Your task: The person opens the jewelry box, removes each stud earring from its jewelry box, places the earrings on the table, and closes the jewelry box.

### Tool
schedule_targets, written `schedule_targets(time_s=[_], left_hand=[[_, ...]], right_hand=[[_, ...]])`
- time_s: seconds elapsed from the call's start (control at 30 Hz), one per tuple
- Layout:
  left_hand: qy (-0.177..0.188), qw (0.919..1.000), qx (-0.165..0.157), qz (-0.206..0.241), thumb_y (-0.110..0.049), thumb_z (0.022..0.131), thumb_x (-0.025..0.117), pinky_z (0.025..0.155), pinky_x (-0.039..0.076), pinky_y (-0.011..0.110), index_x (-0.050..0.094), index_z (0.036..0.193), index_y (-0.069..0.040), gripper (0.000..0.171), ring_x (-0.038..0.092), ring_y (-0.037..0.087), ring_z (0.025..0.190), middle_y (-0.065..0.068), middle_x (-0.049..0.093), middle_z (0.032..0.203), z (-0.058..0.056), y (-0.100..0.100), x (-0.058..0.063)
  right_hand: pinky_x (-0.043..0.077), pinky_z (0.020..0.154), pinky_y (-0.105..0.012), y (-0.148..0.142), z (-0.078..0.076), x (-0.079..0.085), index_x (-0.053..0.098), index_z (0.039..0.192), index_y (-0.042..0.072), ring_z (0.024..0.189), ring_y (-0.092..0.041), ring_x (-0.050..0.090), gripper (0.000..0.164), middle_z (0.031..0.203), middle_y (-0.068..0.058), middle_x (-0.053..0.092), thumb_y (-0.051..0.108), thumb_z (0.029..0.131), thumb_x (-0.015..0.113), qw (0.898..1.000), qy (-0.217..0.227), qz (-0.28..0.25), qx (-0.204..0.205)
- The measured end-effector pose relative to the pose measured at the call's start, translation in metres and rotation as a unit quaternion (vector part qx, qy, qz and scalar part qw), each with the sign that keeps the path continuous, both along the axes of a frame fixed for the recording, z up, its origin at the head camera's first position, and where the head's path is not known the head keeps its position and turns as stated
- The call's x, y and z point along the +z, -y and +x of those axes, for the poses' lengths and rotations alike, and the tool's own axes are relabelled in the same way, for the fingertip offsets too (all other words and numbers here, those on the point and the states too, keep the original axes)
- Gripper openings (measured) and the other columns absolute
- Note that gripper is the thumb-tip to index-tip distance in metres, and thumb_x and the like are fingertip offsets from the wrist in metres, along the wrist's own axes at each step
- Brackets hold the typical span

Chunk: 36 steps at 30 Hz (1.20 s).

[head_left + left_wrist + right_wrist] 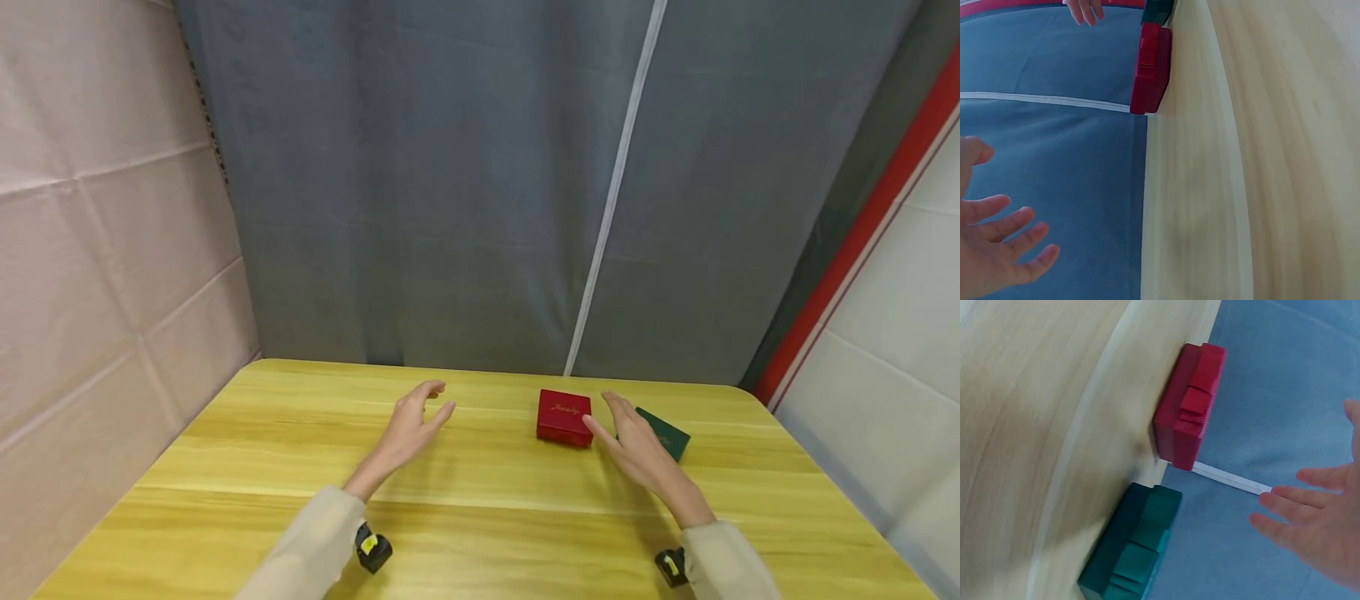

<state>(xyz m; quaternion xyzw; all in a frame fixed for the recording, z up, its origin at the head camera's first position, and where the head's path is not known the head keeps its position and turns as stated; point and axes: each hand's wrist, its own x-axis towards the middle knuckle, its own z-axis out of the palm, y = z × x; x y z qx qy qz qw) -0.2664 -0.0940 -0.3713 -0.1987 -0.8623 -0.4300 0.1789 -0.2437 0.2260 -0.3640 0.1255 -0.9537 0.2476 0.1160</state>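
Head view: red box (564, 418) sits right of lower centre, green box (667, 435) near it at lower right, partly hidden by the right hand (636, 443), fingers extended, holding nothing. Left hand (408, 432), lower centre-left: fingers loosely spread, nothing held. Yellow table (480, 533) fills bottom; gray curtain (420, 183) behind.
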Motion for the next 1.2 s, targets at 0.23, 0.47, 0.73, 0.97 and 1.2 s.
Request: schedule_targets(time_s=[0.23, 0.47, 0.73, 0.97, 1.2], left_hand=[[-0.003, 0.9998, -0.012, 0.015, -0.013, 0.086, 0.056, 0.078, 0.045, 0.044, 0.052, 0.115, 0.001, 0.033, 0.052, 0.03, 0.101, 0.017, 0.056, 0.112, -0.015, -0.014, -0.005], [0.012, 0.9993, -0.032, 0.015, -0.013, 0.087, 0.054, 0.08, 0.045, 0.046, 0.052, 0.114, 0.003, 0.031, 0.052, 0.032, 0.101, 0.02, 0.057, 0.109, -0.028, -0.026, -0.009], [0.02, 0.9977, -0.061, 0.018, -0.008, 0.086, 0.054, 0.081, 0.043, 0.048, 0.054, 0.109, 0.006, 0.028, 0.053, 0.034, 0.095, 0.024, 0.057, 0.104, -0.04, -0.042, -0.017], [0.057, 0.9956, -0.073, 0.011, -0.009, 0.086, 0.052, 0.082, 0.044, 0.044, 0.051, 0.112, 0.006, 0.03, 0.053, 0.034, 0.096, 0.023, 0.057, 0.104, -0.045, -0.055, -0.022], [0.087, 0.9939, -0.069, 0.003, -0.01, 0.087, 0.051, 0.08, 0.046, 0.04, 0.049, 0.115, 0.007, 0.032, 0.054, 0.032, 0.095, 0.021, 0.057, 0.104, -0.05, -0.066, -0.026]], right_hand=[[0.026, 0.097, -0.056, -0.002, -0.012, -0.004, 0.033, 0.13, -0.01, 0.12, -0.045, 0.032, 0.067, 0.132, -0.031, 0.035, 0.044, 0.092, 0.04, 1.0, -0.011, 0.001, -0.008], [0.031, 0.095, -0.054, -0.004, -0.024, -0.003, 0.037, 0.127, -0.013, 0.116, -0.044, 0.037, 0.058, 0.127, -0.032, 0.04, 0.034, 0.093, 0.042, 1.0, -0.02, 0.002, -0.006], [0.033, 0.093, -0.053, -0.005, -0.034, -0.006, 0.039, 0.125, -0.014, 0.112, -0.044, 0.041, 0.052, 0.125, -0.032, 0.041, 0.029, 0.095, 0.041, 1.0, -0.006, -0.008, -0.006], [0.037, 0.091, -0.052, -0.003, -0.04, -0.012, 0.04, 0.124, -0.015, 0.108, -0.042, 0.046, 0.051, 0.124, -0.032, 0.043, 0.027, 0.094, 0.041, 1.0, -0.001, -0.008, -0.008], [0.038, 0.089, -0.051, 0.001, -0.046, -0.014, 0.041, 0.123, -0.015, 0.105, -0.041, 0.048, 0.049, 0.122, -0.031, 0.045, 0.024, 0.094, 0.042, 1.0, -0.004, -0.007, -0.015]])
